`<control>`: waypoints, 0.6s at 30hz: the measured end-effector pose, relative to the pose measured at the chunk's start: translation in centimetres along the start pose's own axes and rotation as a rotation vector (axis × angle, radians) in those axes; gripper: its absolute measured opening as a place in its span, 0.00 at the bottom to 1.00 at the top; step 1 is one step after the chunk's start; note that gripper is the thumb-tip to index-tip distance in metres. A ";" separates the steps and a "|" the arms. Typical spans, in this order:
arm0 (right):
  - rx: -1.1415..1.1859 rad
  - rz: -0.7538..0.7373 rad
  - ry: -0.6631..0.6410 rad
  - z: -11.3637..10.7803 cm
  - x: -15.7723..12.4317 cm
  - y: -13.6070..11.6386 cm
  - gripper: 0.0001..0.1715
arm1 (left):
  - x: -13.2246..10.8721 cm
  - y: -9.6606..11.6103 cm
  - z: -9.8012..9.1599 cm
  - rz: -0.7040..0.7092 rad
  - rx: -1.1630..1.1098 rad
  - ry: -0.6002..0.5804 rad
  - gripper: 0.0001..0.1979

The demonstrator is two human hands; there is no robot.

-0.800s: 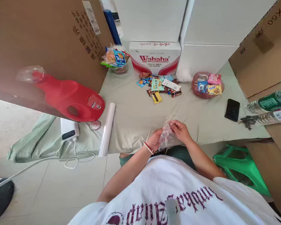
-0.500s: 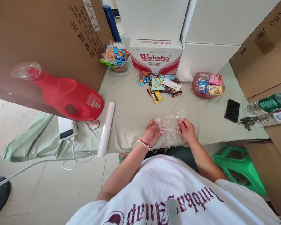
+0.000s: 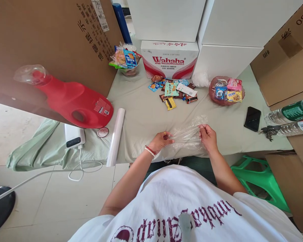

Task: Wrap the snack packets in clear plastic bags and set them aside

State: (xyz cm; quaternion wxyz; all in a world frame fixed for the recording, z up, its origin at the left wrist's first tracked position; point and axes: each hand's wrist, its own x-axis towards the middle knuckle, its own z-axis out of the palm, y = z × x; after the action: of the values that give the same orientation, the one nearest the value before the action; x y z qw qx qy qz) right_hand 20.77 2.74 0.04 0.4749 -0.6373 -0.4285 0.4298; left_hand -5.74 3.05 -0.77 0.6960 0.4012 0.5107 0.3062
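A crinkled sheet of clear plastic film [image 3: 185,137] stretches between my two hands at the near edge of the cloth-covered table [image 3: 141,124]. My left hand [image 3: 162,140], with a red and white beaded bracelet at its wrist, grips the film's left side. Pinched on its upper right edge are the fingers of my right hand [image 3: 207,135]. Whether the film is a flat sheet or a bag, I cannot tell. Beyond it lies a pile of small wrapped snacks [image 3: 171,89].
Snacks fill a pink glass bowl [image 3: 213,97] on the right and another bowl [image 3: 131,71] at back left. A red jug [image 3: 88,101], a white roll [image 3: 115,137] and a power bank [image 3: 74,134] are left. A phone [image 3: 252,118] and bottles [image 3: 293,112] are right; a Wahaha box [image 3: 169,60] stands behind.
My hands have moved apart, the left one leftward and the right one rightward, and the plastic film is drawn wider between them. The view has shifted slightly.
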 end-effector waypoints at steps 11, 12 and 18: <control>-0.005 0.010 0.022 -0.7 0.0 0.3 0.25 | 1.2 0.5 -0.5 0.156 0.032 0.414 0.20; -0.024 0.014 0.010 -0.7 0.2 0.6 0.26 | 1.4 0.5 -0.5 0.162 0.096 0.444 0.18; -0.219 0.082 -0.044 -1.5 2.5 1.3 0.22 | 3.0 2.2 -3.1 0.151 0.410 0.535 0.13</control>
State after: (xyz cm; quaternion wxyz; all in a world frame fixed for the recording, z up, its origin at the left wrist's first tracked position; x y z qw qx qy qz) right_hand 23.06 4.55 -1.29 0.3746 -0.6928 -0.4568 0.4135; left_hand -7.88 7.40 -0.78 0.4176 0.4749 0.6950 0.3421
